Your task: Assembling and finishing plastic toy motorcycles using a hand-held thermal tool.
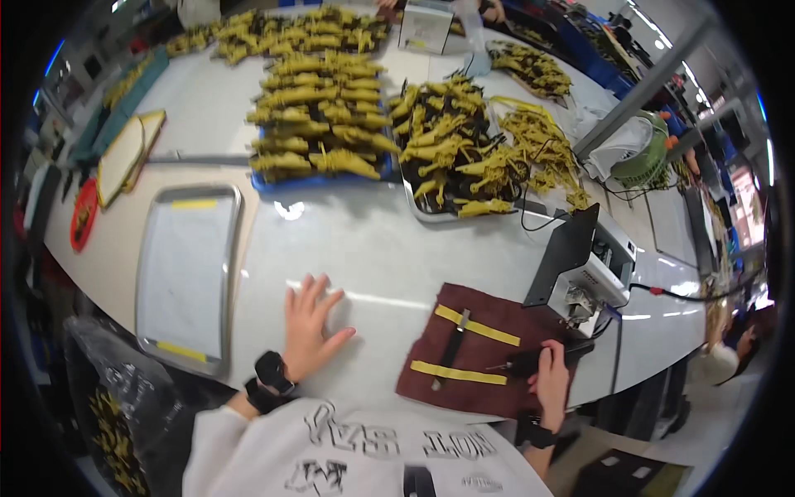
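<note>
My left hand lies on the white tabletop with its fingers spread, holding nothing. On the right, my right hand is closed around a black powered screwdriver, whose thin bit points left over a dark brown cloth. Two yellow tape strips cross the cloth. Between them, under the tape or over it, I cannot tell which, runs a narrow black bar with metallic ends. Just beyond the cloth stands a small boxy machine with a black side plate.
A shallow metal tray with yellow tape lies at the left. Ahead, a blue tray and a metal tray bear heaped yellow and black parts. Farther off are a grey box, a green basket and a metal post.
</note>
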A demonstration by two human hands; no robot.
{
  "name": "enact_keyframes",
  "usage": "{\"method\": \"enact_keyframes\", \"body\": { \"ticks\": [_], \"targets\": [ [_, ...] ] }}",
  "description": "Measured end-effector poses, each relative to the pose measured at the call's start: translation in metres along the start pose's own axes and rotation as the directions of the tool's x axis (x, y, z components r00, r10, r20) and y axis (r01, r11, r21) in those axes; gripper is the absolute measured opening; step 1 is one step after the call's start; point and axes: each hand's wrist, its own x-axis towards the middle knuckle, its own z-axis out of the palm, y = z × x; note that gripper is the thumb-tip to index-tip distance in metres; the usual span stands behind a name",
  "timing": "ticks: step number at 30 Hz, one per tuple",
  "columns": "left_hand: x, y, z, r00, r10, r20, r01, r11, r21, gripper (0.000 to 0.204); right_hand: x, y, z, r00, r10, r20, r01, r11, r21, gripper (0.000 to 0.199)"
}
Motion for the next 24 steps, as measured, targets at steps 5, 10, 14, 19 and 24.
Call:
{"method": "enact_keyframes", "body": {
  "ticks": [5, 10, 14, 19, 24],
  "targets": [
    [0.000, 0.078, -0.160, 0.867, 0.477, 0.147, 0.004, 0.288, -0.958, 0.042, -0.003, 0.012, 0.003, 0.963, -0.198, -0.180, 0.223, 0.965, 0.134, 0.025],
    [-0.003, 0.148, -0.195, 0.322, 0.873, -0.366, -0.295, -0.275, -0.915, 0.017, -0.053, 0.030, -0.002, 0.910, -0.088, -0.405, 0.364, 0.638, 0.679, 0.022],
    [-0.013, 0.151, -0.194, 0.224, 0.871, -0.437, -0.035, -0.441, -0.897, 0.014, -0.073, 0.008, -0.012, 0.641, -0.316, -0.699, 0.661, 0.691, 0.294, 0.057],
    [-0.003, 0.175, -0.178, 0.052, 0.751, -0.658, -0.151, -0.645, -0.749, 0.021, -0.090, -0.010, -0.029, 0.487, -0.363, -0.794, 0.750, 0.640, 0.167, 0.085],
    [0.014, 0.106, -0.124, 0.902, 0.395, -0.174, -0.150, -0.092, -0.984, 0.046, -0.051, -0.018, -0.023, 0.446, -0.130, -0.886, 0.793, 0.516, 0.324, 0.047]
  ]
}}
